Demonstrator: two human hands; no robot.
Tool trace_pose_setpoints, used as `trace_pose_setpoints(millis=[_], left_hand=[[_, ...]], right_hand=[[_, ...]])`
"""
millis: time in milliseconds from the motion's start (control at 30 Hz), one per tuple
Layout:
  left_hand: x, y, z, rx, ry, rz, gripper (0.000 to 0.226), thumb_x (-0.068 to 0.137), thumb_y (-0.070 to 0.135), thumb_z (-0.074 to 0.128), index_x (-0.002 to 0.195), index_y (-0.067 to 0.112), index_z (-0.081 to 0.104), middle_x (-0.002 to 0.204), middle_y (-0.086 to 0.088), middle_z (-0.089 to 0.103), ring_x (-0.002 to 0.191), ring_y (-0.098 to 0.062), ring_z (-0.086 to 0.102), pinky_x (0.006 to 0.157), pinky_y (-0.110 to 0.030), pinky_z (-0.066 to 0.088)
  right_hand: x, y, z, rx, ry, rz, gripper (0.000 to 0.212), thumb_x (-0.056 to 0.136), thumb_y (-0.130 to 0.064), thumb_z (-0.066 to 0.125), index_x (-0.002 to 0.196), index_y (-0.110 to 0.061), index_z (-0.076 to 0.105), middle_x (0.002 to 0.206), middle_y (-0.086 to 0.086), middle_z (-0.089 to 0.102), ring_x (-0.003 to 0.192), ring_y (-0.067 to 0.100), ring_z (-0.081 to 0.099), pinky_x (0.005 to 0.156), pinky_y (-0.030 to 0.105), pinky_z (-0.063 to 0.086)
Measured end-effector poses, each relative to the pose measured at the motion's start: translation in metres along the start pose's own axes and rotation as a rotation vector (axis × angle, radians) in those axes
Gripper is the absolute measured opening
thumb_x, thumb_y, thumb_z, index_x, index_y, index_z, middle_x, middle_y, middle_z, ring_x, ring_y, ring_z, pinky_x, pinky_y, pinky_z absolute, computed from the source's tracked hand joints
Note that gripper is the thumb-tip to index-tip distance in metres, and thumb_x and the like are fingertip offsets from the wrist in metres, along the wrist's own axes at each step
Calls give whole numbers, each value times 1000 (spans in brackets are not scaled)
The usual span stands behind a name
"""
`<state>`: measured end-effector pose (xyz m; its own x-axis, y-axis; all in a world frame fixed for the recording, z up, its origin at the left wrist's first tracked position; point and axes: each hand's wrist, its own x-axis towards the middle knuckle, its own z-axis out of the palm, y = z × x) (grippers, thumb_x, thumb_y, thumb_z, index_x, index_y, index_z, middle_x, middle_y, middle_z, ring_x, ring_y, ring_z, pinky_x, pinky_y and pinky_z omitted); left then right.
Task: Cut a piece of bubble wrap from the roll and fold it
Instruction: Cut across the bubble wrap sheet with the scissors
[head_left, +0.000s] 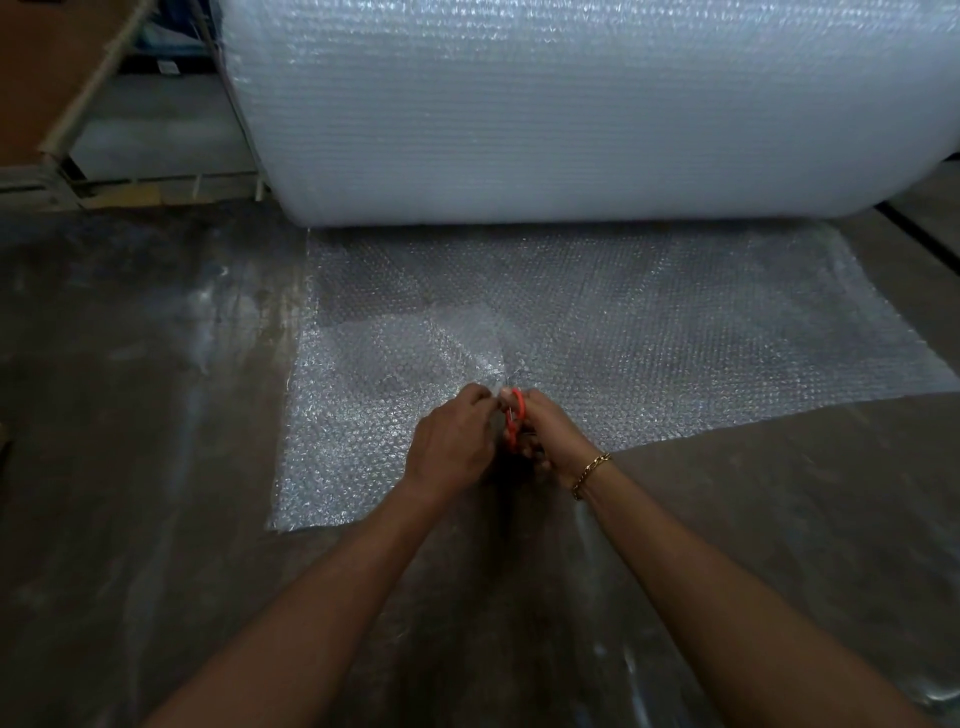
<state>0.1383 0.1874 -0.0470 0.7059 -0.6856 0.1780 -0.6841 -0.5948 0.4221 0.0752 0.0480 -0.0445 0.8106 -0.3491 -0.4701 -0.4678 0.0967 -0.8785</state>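
1. The sheet of bubble wrap (649, 322) lies unrolled and mostly flat on the floor (130, 364), joined at its far edge to the roll (571, 114). It reaches from there toward the person.
2. The roll lies on its side at the far end of the floor, its long axis running left to right across the view.
3. The sheet's near edge is uneven. The left part comes closer to the person, and the right part's edge slants away to the right.
4. The scissors (515, 415) have orange handles and sit over the middle of the sheet. Their long axis runs near to far, with the tips toward the roll. The blades are mostly hidden.
5. The right hand (550, 436) grips the scissor handles, its fingers curled through them.
6. The left hand (454, 441) is just beside the scissors. Its curled fingertips pinch the sheet, which is slightly raised and wrinkled there.
7. The two hands are close together, almost touching.
8. A gold chain bracelet (592, 474) circles the right wrist.
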Motion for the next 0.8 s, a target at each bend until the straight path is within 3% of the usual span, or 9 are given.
trace_pose_setpoints(millis=[367, 633, 800], left_hand=[[0, -2, 2, 18, -7, -7, 19, 101, 32, 50, 113, 25, 63, 116, 8, 55, 82, -23, 65, 63, -36, 49], [0, -1, 2, 19, -14, -12, 23, 99, 28, 50, 117, 24, 64, 121, 8, 56, 85, -23, 65, 67, -38, 53], [0, -1, 4, 5, -14, -22, 20, 98, 28, 55, 116, 29, 63, 116, 10, 55, 84, -22, 65, 65, -37, 52]], right_hand=[[8, -3, 0, -17, 11, -25, 36, 92, -59, 60, 98, -25, 50, 69, -2, 61, 46, 8, 43, 42, 16, 23], [3, -3, 1, 22, 21, -17, 28, 96, -49, 63, 94, -24, 50, 51, -10, 51, 38, 5, 39, 42, 16, 19], [3, -9, 2, 9, 14, -3, 35, 95, -57, 60, 91, -25, 47, 62, -4, 55, 41, 6, 40, 39, 16, 21]])
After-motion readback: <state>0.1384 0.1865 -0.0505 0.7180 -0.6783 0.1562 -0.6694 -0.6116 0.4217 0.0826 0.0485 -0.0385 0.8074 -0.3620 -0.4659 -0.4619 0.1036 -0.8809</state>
